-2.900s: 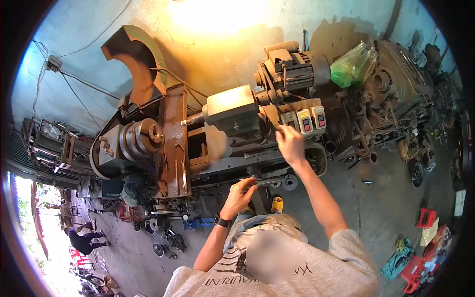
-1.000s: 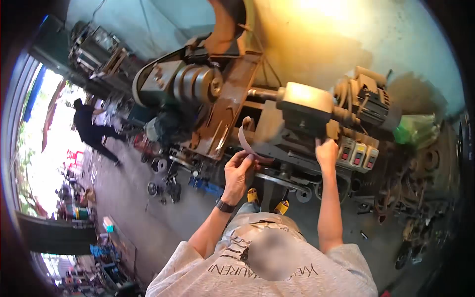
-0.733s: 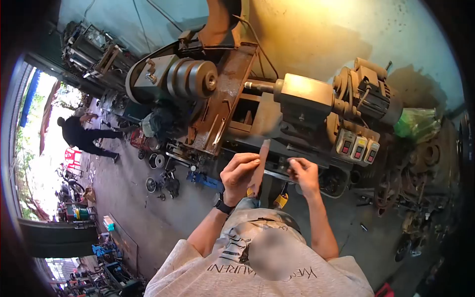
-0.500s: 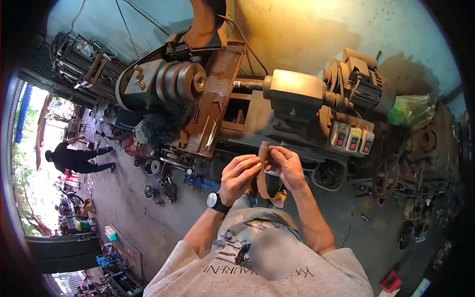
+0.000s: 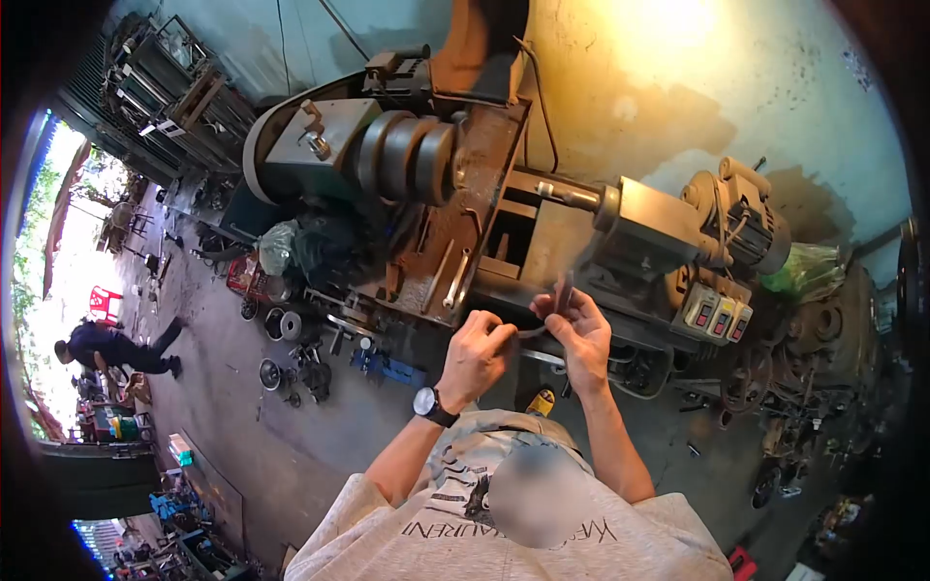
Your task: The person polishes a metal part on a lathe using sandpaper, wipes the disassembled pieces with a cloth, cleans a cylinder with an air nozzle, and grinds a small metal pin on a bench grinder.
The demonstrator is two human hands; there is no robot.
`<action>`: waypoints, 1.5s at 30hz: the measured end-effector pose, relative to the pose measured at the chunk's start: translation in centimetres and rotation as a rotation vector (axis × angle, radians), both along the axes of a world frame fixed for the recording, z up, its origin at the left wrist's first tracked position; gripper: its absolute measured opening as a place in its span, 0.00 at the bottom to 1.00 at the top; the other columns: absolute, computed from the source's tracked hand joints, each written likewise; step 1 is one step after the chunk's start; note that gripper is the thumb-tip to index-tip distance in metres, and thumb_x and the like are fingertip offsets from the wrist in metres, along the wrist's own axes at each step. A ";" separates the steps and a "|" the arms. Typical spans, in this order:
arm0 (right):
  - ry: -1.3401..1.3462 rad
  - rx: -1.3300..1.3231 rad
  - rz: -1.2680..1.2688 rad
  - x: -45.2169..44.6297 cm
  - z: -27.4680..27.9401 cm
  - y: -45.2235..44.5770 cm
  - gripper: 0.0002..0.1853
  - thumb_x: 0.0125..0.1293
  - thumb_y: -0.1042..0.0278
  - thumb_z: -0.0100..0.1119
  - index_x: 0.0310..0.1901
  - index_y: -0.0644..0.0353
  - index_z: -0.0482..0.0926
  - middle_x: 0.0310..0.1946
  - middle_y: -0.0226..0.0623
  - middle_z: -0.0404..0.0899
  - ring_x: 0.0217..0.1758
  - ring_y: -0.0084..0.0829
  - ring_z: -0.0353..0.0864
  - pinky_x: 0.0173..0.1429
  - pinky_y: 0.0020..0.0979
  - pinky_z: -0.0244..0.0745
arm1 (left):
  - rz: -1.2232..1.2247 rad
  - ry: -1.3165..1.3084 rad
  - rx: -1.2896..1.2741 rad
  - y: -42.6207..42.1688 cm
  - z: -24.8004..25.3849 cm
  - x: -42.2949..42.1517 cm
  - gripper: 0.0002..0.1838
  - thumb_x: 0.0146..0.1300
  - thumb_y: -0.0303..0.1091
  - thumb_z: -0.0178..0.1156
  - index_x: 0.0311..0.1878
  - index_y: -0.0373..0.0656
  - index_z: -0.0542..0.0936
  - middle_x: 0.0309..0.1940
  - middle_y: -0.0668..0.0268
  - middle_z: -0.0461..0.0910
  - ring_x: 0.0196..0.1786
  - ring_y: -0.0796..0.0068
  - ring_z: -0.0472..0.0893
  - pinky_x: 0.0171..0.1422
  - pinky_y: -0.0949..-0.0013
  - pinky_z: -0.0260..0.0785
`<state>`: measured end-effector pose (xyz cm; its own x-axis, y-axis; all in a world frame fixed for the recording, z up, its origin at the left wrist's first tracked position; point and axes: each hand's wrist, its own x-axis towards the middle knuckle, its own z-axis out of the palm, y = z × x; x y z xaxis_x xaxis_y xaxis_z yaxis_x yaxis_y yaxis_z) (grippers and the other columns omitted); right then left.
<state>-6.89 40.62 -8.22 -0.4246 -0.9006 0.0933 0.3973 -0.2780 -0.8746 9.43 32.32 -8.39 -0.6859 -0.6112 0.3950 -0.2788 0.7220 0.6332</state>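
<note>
Guard against dropping the thin strip (image 5: 565, 290), pinched in the fingers of the right hand (image 5: 585, 347) by the near edge of the lathe bed (image 5: 554, 238), through too narrow a grip, with left hand (image 5: 473, 358) fingers curled, contact impossible to tell.

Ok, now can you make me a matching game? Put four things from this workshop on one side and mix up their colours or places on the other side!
Things
1. Thin strip
2. Watch
3. Shoe
4. Chair

Colours and places
A. Red
B. Held in the right hand
C. Yellow, worn on a foot
D. Around the left wrist

Right pairs
1-B
2-D
3-C
4-A
</note>
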 end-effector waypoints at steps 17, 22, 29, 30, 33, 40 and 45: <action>-0.521 0.203 -0.140 4.1 -4.4 -9.7 0.10 0.75 0.65 0.51 0.51 0.60 0.73 0.42 0.39 0.81 0.27 0.20 0.70 0.25 0.20 0.63 | -0.237 0.101 0.332 -11.0 2.7 8.6 0.13 0.62 0.23 0.66 0.49 0.36 0.82 0.42 0.58 0.82 0.42 0.63 0.84 0.46 0.68 0.76; -0.442 0.460 -0.202 5.7 -2.8 -11.2 0.12 0.74 0.59 0.56 0.48 0.59 0.77 0.38 0.34 0.81 0.29 0.19 0.75 0.24 0.19 0.65 | -0.138 0.131 0.581 -12.0 -1.2 8.4 0.09 0.65 0.26 0.64 0.47 0.34 0.83 0.38 0.60 0.85 0.39 0.74 0.84 0.45 0.72 0.75; -0.317 0.596 -0.135 4.5 -7.7 -13.5 0.13 0.69 0.63 0.64 0.48 0.61 0.81 0.34 0.30 0.82 0.28 0.20 0.77 0.28 0.20 0.71 | -0.011 0.077 0.722 -12.7 -5.4 7.2 0.10 0.66 0.28 0.64 0.47 0.34 0.83 0.37 0.61 0.86 0.38 0.78 0.83 0.43 0.74 0.74; -0.277 0.598 -0.112 4.2 -8.6 -14.0 0.13 0.69 0.63 0.64 0.49 0.62 0.81 0.33 0.30 0.81 0.28 0.20 0.77 0.29 0.20 0.71 | 0.017 0.048 0.713 -13.0 -5.7 7.3 0.10 0.66 0.29 0.64 0.47 0.34 0.83 0.37 0.62 0.86 0.38 0.79 0.83 0.42 0.74 0.73; -0.174 0.594 -0.102 3.7 -10.7 -14.8 0.12 0.69 0.65 0.63 0.47 0.64 0.82 0.30 0.29 0.80 0.28 0.20 0.76 0.30 0.20 0.72 | 0.071 0.025 0.629 -14.1 -6.7 8.5 0.10 0.66 0.28 0.64 0.47 0.35 0.84 0.35 0.63 0.86 0.38 0.79 0.83 0.42 0.74 0.73; 0.396 0.683 -0.200 3.2 -11.9 -16.6 0.11 0.63 0.69 0.64 0.43 0.67 0.86 0.30 0.38 0.80 0.30 0.28 0.81 0.34 0.29 0.77 | 0.265 -0.137 0.088 -16.2 -9.9 7.5 0.07 0.59 0.31 0.67 0.38 0.39 0.83 0.33 0.57 0.81 0.38 0.56 0.81 0.44 0.60 0.72; 1.046 0.524 -0.339 4.0 -12.3 -18.7 0.08 0.59 0.68 0.66 0.40 0.58 0.88 0.34 0.43 0.79 0.34 0.45 0.82 0.40 0.40 0.78 | 0.207 -0.545 0.028 -17.2 -13.4 5.9 0.11 0.56 0.38 0.68 0.34 0.41 0.80 0.34 0.56 0.80 0.42 0.53 0.80 0.47 0.53 0.68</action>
<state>-2.86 21.96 -20.54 -0.5831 -0.7899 0.1897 -0.5907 0.2519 -0.7666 15.29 15.07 -21.75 -0.6511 -0.7590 0.0004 -0.7029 0.6031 0.3772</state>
